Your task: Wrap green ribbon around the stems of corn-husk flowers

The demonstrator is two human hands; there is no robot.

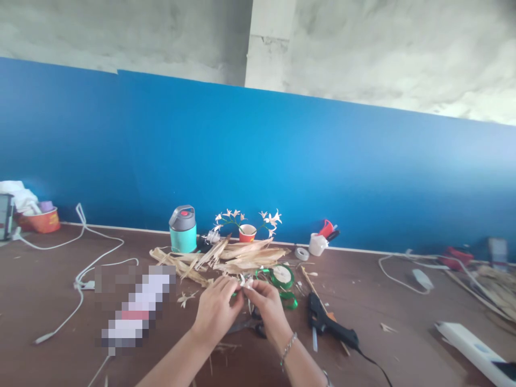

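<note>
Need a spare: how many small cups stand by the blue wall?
2: a red paper cup holding white flowers, and a white cup right of it holding tools. Clutter may hide others.

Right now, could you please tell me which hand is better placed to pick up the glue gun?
Probably the right hand: the glue gun lies just beside it, while the left hand is farther off. Both pinch a small flower.
</note>
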